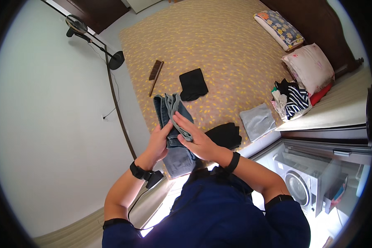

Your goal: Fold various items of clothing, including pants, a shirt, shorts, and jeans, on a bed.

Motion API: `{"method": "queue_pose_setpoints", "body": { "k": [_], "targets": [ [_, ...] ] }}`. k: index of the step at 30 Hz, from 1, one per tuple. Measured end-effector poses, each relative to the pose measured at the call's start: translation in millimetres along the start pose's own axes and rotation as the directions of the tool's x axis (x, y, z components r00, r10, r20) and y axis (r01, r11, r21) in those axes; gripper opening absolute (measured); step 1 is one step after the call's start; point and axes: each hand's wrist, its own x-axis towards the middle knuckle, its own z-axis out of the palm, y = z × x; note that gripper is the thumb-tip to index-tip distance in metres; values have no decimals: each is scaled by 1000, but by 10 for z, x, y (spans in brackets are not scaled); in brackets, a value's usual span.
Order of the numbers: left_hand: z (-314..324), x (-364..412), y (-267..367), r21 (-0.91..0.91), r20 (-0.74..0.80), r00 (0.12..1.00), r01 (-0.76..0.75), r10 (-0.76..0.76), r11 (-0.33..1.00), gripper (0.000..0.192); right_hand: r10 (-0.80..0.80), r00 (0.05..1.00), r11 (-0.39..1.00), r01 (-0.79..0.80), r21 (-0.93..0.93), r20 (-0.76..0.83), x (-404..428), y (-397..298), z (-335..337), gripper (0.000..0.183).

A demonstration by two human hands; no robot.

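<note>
Between my two hands is a folded pair of blue denim jeans [161, 109], its grey-blue inner side showing in layered folds along the top. My left hand [157, 141] holds the near left side, with the thumb on the cloth. Against the right side lies my right hand [199, 139], fingers stretched along the folds and thumb on the near end. Below them, a folded grey garment [178, 162] rests at the bed's near edge. A black folded garment [224, 135] lies just right of my right hand. Farther off is another black folded garment [193, 83].
A bed brush [156, 74] lies on the patterned bedsheet [204, 37]. To the right are a folded light-grey cloth [258, 121], a heap of clothes [293, 100] and pillows [311, 66]. A standing fan [114, 60] is left of the bed; a washing machine [297, 187] stands behind glass.
</note>
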Motion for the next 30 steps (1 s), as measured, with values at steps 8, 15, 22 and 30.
{"method": "queue_pose_setpoints", "body": {
  "k": [8,15,22,30],
  "targets": [
    [119,-111,-6,187,54,997,-59,50,981,37,-66,997,989,71,-129,42,-95,115,64,74],
    [77,-19,-107,7,-14,998,54,-53,999,20,-142,977,964,173,-200,158,-213,91,-40,78],
    [338,60,-15,133,-194,981,26,1,991,21,-181,965,964,213,-159,190,-347,-66,-271,62],
    [243,26,295,508,194,959,82,-207,857,37,-35,981,960,-20,-281,-192,-333,-48,-948,51]
  ]
}}
